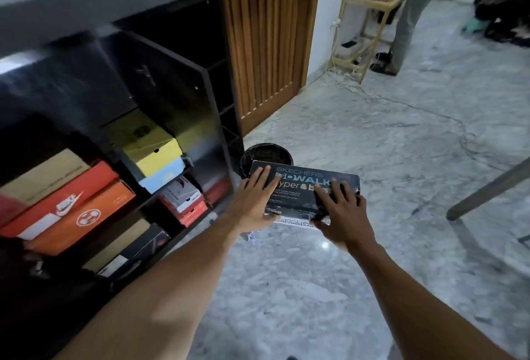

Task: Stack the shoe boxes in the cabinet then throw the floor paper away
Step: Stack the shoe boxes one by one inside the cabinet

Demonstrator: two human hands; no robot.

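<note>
Both my hands hold a black Skechers shoe box (pixel 298 184) above the marble floor, just right of the black cabinet (pixel 212 96). My left hand (pixel 253 202) lies on the lid's left part with its thumb at the near edge. My right hand (pixel 341 210) grips the right part, fingers spread on top and thumb on the near side. Several boxes fill the cabinet shelves: a yellow box (pixel 152 144) on a light blue one (pixel 163 177), red and orange boxes (pixel 83 213), and white-red boxes (pixel 183 197). A small scrap, possibly paper (pixel 251 236), shows on the floor under my left wrist.
A black woven bin (pixel 266 154) stands on the floor behind the held box, next to the cabinet's end. A slatted wooden door (pixel 266 44) is beyond it. A person in a bright vest (pixel 421 10) stands by a wooden rack (pixel 370 30). A cable (pixel 447 119) crosses the floor; a grey leg (pixel 487 190) slants in at right.
</note>
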